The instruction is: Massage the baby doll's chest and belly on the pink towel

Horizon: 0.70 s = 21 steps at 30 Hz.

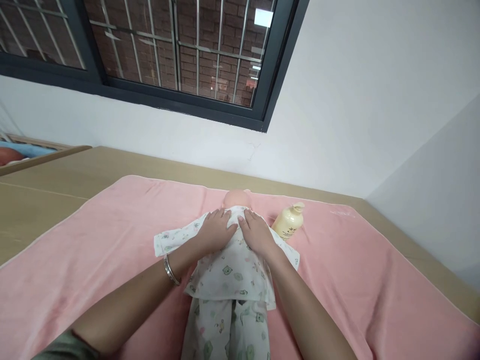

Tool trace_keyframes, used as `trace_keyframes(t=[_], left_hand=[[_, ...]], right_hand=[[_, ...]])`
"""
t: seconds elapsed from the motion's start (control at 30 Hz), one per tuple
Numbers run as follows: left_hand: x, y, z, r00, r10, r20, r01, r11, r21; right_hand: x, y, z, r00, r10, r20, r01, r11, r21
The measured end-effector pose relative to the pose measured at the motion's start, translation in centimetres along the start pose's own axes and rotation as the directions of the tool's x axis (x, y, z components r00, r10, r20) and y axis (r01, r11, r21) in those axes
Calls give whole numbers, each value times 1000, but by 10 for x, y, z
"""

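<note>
A baby doll [237, 199] lies on a pink blanket [127, 225], its bare round head toward the wall. It wears a white printed top [232, 272] and matching trousers [215, 330], with both sleeves spread to the sides. My left hand [216, 231] rests flat on the upper left of the top, fingers stretched out. On the upper right of the top lies my right hand [257, 232], also flat, thumb apart from the fingers. Both hands touch the cloth near the doll's shoulders. A silver bangle [171, 270] circles my left wrist.
A pale yellow pump bottle [288, 221] lies tilted on the blanket, close to my right hand. The wooden surface [93, 167] under the blanket meets a white wall [337, 100]. Above is a dark-framed barred window [187, 102]. Blue and orange items [26, 150] sit at the far left.
</note>
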<state>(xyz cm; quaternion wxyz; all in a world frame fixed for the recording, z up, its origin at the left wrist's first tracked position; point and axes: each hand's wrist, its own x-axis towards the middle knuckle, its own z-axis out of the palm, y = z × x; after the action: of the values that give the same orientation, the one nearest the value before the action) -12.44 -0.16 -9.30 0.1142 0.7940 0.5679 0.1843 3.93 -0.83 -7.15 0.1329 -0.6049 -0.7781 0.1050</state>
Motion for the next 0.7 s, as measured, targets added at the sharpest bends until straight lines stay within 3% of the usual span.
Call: trace_keyframes(t=[0.13,0.3,0.43,0.7], left_hand=[[-3,4,0,1000,-17,-11,18,999,36],[5,-6,0,998,-57,37,58,998,-30],[8,-10,1,999,-31,8,31,999,-8],[-12,9,10,990,71,-125,-53,988,146]], right_hand=[[3,3,3,1000,18,-7,-18,1000,-17],[-10,-16,1,999,-16,-41,12,994,-105],[-17,-27,1,997,-37,-70,27,991,-131],[3,1,3,1000,22,-18,-23,999,-34]])
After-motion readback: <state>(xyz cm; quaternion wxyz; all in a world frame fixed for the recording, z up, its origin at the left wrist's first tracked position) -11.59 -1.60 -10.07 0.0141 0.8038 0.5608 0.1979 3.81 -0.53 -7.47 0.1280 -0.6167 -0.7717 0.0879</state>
